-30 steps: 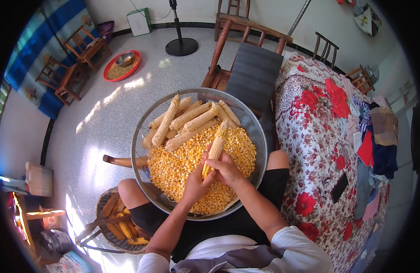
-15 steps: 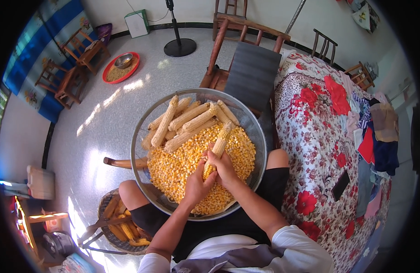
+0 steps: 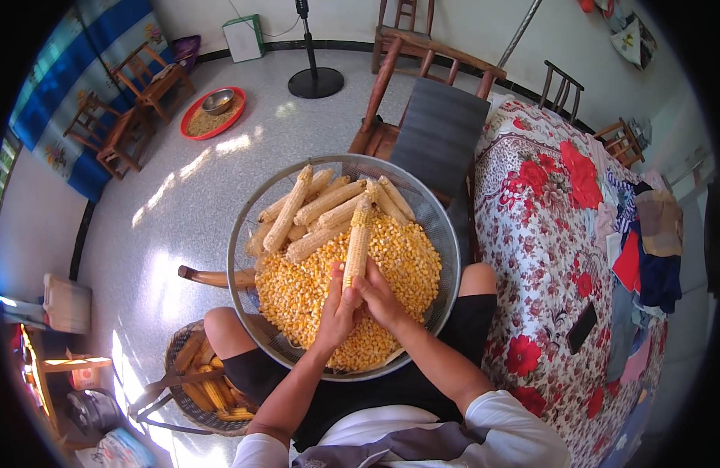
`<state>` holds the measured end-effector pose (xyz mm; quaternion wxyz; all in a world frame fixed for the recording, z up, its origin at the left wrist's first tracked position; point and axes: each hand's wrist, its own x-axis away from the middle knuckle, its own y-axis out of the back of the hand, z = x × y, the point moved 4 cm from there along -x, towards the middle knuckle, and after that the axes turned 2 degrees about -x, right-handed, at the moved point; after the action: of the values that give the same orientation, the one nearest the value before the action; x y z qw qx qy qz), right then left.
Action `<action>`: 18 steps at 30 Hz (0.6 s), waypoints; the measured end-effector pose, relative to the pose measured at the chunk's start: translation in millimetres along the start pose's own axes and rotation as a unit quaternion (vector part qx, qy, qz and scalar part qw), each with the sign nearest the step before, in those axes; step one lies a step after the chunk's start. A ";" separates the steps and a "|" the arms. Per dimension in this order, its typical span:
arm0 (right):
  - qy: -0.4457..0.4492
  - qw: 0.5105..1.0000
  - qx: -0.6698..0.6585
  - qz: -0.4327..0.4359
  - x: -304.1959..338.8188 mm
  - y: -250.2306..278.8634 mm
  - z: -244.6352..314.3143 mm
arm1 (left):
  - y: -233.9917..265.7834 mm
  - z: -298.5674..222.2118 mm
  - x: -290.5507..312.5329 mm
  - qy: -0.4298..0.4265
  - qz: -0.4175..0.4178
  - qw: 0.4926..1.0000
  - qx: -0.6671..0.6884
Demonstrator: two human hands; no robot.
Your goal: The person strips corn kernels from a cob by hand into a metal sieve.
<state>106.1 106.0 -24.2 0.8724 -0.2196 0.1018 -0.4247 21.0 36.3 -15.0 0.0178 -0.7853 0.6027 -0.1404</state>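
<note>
A round metal mesh basket [image 3: 447, 312] rests on my lap, heaped with loose yellow corn kernels [image 3: 406, 261]. Bare corn cobs [image 3: 317, 207] lie piled at its far left side. Over the kernels, my left hand [image 3: 335, 312] and my right hand [image 3: 379, 299] are both closed round the lower end of one corn cob [image 3: 358, 238]. That cob points away from me, nearly upright in the picture; most of it is stripped, with some kernels left near its far tip. My fingers hide its near end.
Left of my knee stands a woven basket [image 3: 173, 360] of unshelled corn. A bed with a flowered cover [image 3: 523, 257] is on the right, bearing clothes and a dark phone [image 3: 582, 327]. Ahead are a wooden chair [image 3: 371, 140], a fan stand [image 3: 316, 82] and a red tray [image 3: 190, 132].
The held cob has swung left, from a rightward slant to nearly straight ahead. Both hands have shifted their grip near its lower end. The whole view has shifted slightly.
</note>
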 end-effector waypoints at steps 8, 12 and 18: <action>0.073 0.987 0.126 0.074 3.1 -6.7 2.0 | 5.4 -0.2 -0.8 -0.041 0.017 0.999 -0.028; 0.072 0.983 0.144 0.089 4.1 -5.1 1.8 | 6.1 3.2 -0.5 -0.060 0.012 0.997 -0.056; 0.085 0.982 0.138 0.096 5.2 -5.5 3.9 | 1.0 -6.2 -0.3 -0.102 0.006 0.992 -0.078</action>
<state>106.9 100.1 -18.1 0.9194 -0.0495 0.1362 -0.3657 18.5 37.1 -9.3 0.0188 -0.7911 0.6112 -0.0120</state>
